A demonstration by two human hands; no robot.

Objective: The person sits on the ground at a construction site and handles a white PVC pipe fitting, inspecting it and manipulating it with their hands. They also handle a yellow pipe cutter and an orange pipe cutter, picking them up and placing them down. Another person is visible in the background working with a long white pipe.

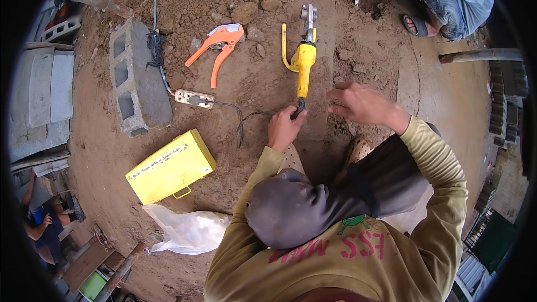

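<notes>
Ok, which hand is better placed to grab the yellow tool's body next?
Right, probably: the right hand looks empty and sits open to the right of the yellow tool, while the left hand is occupied gripping the black cord end.

We look over rough brown dirt ground in daylight, grey sheets along the left and a dark green panel at lower right.
</notes>
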